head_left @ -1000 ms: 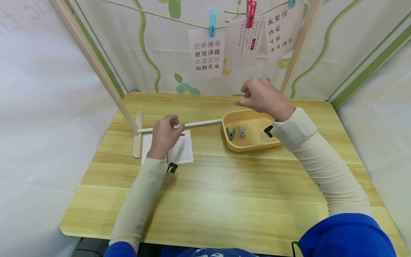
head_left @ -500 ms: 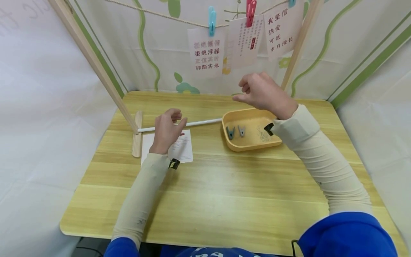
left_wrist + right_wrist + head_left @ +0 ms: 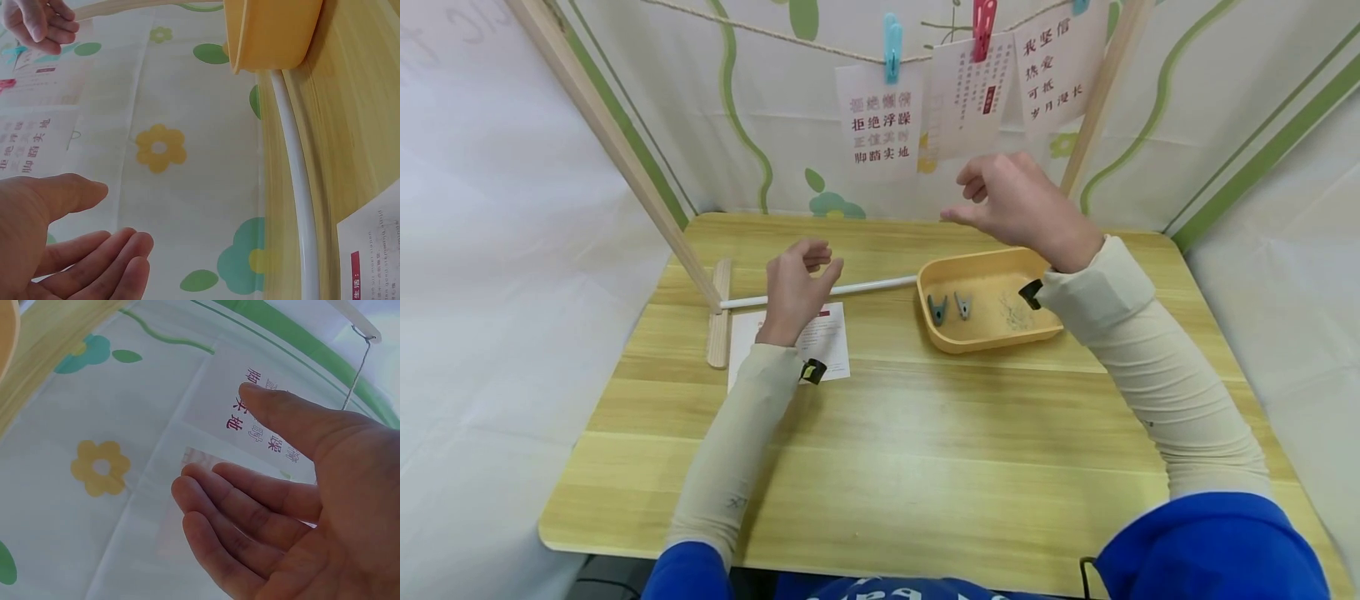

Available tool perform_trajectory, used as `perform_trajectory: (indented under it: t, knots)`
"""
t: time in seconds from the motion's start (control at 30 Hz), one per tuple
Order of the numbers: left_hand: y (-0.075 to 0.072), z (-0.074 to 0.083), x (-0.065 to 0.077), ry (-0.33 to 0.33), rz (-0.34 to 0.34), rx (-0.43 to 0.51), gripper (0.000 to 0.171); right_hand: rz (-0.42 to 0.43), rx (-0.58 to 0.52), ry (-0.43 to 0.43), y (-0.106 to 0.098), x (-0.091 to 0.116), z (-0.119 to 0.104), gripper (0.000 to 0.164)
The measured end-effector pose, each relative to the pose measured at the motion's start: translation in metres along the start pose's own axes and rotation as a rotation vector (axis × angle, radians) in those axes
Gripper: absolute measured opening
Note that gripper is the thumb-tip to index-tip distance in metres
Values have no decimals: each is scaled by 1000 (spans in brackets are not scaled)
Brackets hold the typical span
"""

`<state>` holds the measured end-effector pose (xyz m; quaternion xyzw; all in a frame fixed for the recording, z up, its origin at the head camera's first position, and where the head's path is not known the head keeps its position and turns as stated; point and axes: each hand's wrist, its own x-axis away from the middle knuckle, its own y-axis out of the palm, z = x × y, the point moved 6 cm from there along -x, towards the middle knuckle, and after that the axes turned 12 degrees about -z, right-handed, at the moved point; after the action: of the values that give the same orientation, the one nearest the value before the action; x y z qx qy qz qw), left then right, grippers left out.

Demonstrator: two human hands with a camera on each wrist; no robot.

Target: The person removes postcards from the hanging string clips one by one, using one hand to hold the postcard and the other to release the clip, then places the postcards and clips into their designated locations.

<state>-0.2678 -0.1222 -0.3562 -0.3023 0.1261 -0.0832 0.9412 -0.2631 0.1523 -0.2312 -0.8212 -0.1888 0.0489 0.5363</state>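
Upper right in frame, the middle printed card [image 3: 958, 104] was hung by a red clothespin [image 3: 982, 32], long axis near upright, above the nearer right hand [image 3: 1018, 202], empty like the left hand [image 3: 794, 290], thumbs and fingers apart.

A pale yellow-brown wood-grain surface with rounded corners [image 3: 925, 467] carries a soft sheen near its middle. Behind it hangs a white fabric backdrop [image 3: 797, 125] printed with wavy green stems, leaves and flowers, one yellow and six-petalled [image 3: 161, 147]. Plain white sheets close the left side [image 3: 512, 250] and right side [image 3: 1307, 292]. A thin black cable [image 3: 610, 582] shows below the near-left edge.
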Motion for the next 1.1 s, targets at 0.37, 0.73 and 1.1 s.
perform_trajectory:
  t: [0.37, 0.73, 1.1]
  knots:
    - [0, 6, -13, 29, 33, 59, 35, 36, 3, -23, -9, 2, -7, 56]
    - [-1, 16, -23, 66, 54, 117, 34, 89, 0, -64, -19, 6, -16, 52]
    - [-4, 25, -32, 111, 83, 167, 30, 126, 8, -94, -30, 7, -28, 55]
